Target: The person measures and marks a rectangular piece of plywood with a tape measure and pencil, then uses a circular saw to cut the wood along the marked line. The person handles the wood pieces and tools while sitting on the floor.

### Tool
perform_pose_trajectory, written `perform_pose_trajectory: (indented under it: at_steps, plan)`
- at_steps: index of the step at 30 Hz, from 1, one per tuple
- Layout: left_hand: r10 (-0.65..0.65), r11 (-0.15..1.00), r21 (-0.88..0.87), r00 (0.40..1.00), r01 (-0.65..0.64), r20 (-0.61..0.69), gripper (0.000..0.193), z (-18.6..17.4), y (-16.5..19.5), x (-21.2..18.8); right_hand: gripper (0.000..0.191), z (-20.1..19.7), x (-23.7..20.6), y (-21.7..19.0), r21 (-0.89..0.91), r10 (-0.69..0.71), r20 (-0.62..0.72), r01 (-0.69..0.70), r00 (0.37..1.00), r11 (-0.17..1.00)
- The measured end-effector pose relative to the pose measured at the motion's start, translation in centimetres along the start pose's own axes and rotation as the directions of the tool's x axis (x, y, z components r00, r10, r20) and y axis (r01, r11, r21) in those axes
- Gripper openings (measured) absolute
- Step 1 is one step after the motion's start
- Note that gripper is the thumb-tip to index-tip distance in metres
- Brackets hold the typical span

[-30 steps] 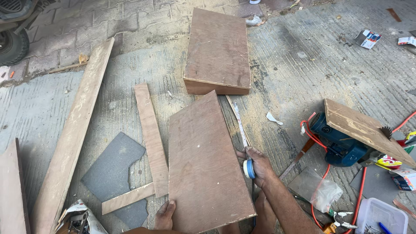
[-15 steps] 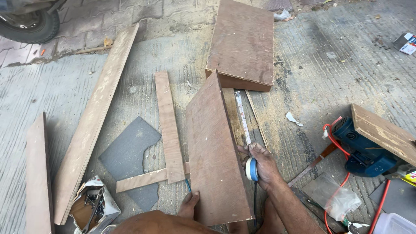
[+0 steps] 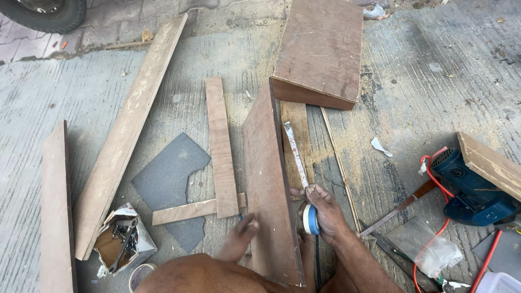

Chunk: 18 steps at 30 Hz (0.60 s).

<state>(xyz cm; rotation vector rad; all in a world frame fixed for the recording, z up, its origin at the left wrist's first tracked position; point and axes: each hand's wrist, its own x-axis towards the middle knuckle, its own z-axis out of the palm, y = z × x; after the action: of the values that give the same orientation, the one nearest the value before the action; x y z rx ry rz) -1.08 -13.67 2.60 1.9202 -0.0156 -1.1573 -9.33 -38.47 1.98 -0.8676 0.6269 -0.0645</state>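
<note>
A brown plywood board [image 3: 268, 184] stands tilted up on its edge on the concrete in front of me. My right hand [image 3: 321, 210] grips a blue and white tape measure [image 3: 310, 219] to the right of the board, its blade [image 3: 294, 153] pulled out along the ground under the raised panel. My left hand [image 3: 240, 243] is blurred at the board's left face near its lower end, fingers apart, holding nothing. A second plywood panel [image 3: 321, 50] lies flat beyond the board's far end.
Long planks [image 3: 126, 135] [image 3: 56, 211] and an L of two wood strips [image 3: 220, 146] lie to the left, over a grey sheet [image 3: 168, 174]. A torn box of hardware [image 3: 122, 239] sits at lower left. A blue power tool [image 3: 469, 187] with red cord is on the right.
The plywood board has been tipped up from lying flat onto its edge. My left hand moved from its near end to its left face. The right hand stayed on the tape measure.
</note>
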Motion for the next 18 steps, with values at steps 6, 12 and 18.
perform_pose_trajectory:
  at_steps: [6, 12, 18]
  plan:
    - [0.139, 0.907, 0.371, 0.974, -0.198, 0.18, 0.107, -3.6, 9.6, -2.0, 0.022, 2.9, 0.1, -0.3, -0.067, 0.023, 0.1, -0.017, 0.995, 0.998]
    - [-0.049, 0.783, 0.621, 0.996, -0.005, 0.07, 0.118, -3.9, 12.7, -3.2, 0.025, 7.9, 1.4, 0.0, -0.166, 0.129, 0.15, -0.103, 0.98, 0.981]
    - [-0.007, 0.766, 0.618, 0.962, 0.18, -0.273, 0.057, -7.7, 10.4, -2.3, 0.029, 10.4, 2.3, 2.6, -0.246, 0.047, 0.364, 0.048, 0.93, 0.968]
